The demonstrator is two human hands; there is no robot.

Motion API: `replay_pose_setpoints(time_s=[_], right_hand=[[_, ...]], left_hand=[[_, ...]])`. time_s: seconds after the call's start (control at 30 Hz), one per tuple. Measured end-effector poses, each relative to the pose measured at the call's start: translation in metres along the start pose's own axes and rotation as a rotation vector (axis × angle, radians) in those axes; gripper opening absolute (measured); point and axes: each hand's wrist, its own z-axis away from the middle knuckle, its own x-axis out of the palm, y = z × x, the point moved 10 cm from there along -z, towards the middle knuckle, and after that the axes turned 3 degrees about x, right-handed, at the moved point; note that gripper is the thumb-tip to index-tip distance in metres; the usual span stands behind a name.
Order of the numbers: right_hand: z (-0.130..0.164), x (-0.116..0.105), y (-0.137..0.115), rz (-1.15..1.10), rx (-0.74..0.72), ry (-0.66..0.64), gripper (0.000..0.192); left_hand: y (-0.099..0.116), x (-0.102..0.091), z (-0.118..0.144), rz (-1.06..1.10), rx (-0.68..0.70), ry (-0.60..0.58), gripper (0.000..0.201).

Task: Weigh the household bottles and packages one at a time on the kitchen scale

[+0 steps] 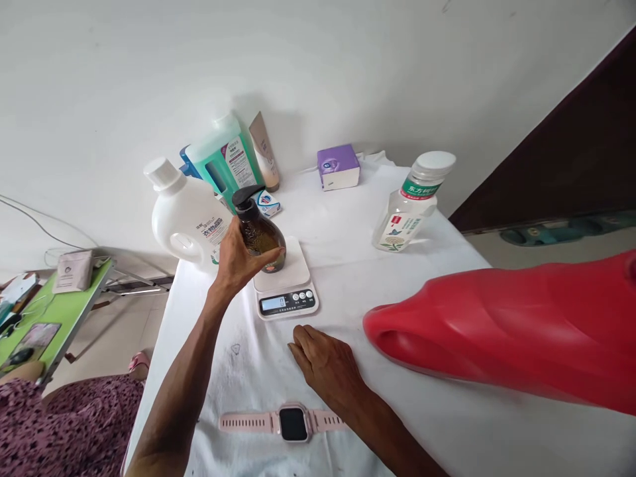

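Observation:
My left hand [235,260] is closed around a dark brown pump bottle [262,233] with a black pump head. The bottle is upright, at the white digital kitchen scale [294,268]; whether its base touches the plate cannot be made out behind my hand. A 0 shows on the scale's lit display. In front of the scale, my right hand [325,361] rests on the white cloth, fingers curled in and nothing visible in them. A pink-strapped smartwatch [293,423] lies flat nearer me, its right strap end partly hidden by my right forearm.
At the back left stand a white detergent bottle [186,215], a green liquid jug [226,156], a tube [264,152] and a small box [268,203]. Further right are a purple tissue pack [338,165], a clear bottle [410,209] and a large red container [497,324]. A person sits at left.

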Motion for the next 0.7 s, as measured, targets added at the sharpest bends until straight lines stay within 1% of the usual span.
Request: replay_pose_setpoints(time_s=[0.13,0.23,0.33,0.43,0.53,0.6,0.7], right_hand=[[-0.002,0.0,-0.003,0.011,0.031,-0.173,0.012],[-0.002,-0.002,-0.009,0.041,0.017,-0.315,0.011],[-0.003,-0.002,-0.019,0.089,-0.038,-0.42,0.013],[-0.008,-0.002,-0.034,0.115,-0.116,-0.453,0.014],[-0.015,0.001,-0.05,0.105,-0.203,-0.46,0.014],[-0.022,0.003,-0.059,0.086,-0.272,-0.438,0.019],[-0.031,0.009,-0.066,0.067,-0.352,-0.393,0.028]], left_hand=[[-0.005,-0.001,0.004,0.011,-0.025,-0.006,0.063],[-0.008,-0.003,0.007,0.038,-0.021,-0.011,0.064],[-0.013,-0.006,0.012,0.182,-0.03,-0.009,0.064],[-0.019,-0.012,0.016,0.354,-0.049,0.018,0.058],[-0.024,-0.023,0.02,0.405,-0.064,0.102,0.056],[-0.029,-0.027,0.024,0.435,-0.09,0.166,0.058],[-0.041,-0.026,0.035,0.477,-0.152,0.249,0.06]])
